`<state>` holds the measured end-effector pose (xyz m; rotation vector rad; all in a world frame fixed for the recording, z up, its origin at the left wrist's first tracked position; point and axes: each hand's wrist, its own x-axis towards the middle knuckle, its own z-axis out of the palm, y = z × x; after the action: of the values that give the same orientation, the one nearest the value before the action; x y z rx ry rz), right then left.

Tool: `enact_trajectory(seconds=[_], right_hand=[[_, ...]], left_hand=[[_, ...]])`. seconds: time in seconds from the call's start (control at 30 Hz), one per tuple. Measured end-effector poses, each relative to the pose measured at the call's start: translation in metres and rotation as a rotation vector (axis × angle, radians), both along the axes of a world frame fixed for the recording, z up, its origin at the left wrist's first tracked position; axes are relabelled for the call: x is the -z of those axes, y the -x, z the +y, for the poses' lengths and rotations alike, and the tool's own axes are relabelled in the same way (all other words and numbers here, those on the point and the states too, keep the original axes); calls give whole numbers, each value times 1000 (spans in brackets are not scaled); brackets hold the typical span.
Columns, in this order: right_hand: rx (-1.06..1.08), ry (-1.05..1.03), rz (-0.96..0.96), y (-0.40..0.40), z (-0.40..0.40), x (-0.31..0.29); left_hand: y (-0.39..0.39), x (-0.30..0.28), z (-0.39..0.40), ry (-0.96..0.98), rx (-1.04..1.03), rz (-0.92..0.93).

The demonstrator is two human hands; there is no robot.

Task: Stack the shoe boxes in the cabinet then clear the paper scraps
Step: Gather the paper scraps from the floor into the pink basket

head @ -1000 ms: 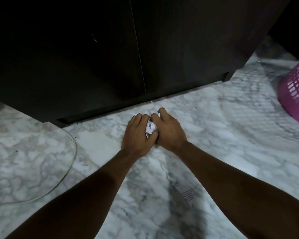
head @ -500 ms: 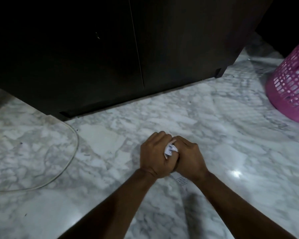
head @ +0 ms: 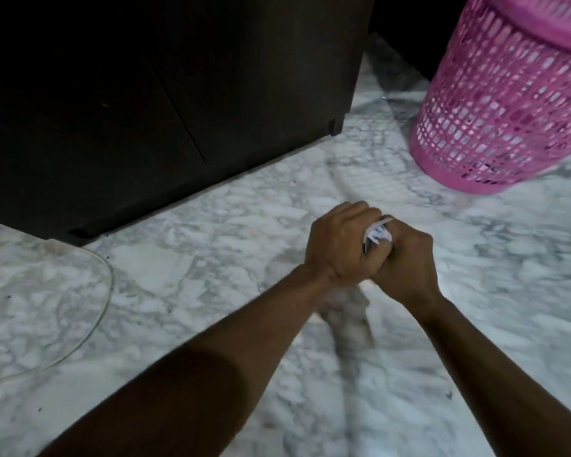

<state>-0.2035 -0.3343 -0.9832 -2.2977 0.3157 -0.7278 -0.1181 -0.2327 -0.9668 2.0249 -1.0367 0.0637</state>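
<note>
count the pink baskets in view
1. The pink basket stands on the marble floor at the upper right, beside the dark cabinet and beyond the hands. Its top runs out of frame, and others could sit outside the view.

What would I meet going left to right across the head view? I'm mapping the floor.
Pale cable → dark cabinet → left hand → crumpled paper scraps → right hand → pink basket.

left hand [head: 338, 244] curled | right hand [head: 406, 263] curled | hands pressed together
</note>
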Motion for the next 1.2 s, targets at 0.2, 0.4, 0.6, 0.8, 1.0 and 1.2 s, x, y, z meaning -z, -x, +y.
enact_trajectory(seconds=[0.2, 0.4, 0.6, 0.8, 1.0, 1.2], right_hand=[[-130, -13, 88, 1, 29, 23], [-311, -119, 213, 21, 82, 87], [-268, 3, 169, 27, 93, 106], [-256, 84, 125, 27, 95, 110], [-263, 2, 148, 32, 94, 113], [-201, -220, 160, 25, 83, 92]], left_hand=[[19, 18, 40, -14, -115, 55], [57, 89, 104, -153, -240, 86], [70, 113, 117, -232, -243, 115], [74, 109, 116, -232, -293, 124], [74, 112, 118, -155, -263, 128], [49, 92, 102, -24, -131, 133]])
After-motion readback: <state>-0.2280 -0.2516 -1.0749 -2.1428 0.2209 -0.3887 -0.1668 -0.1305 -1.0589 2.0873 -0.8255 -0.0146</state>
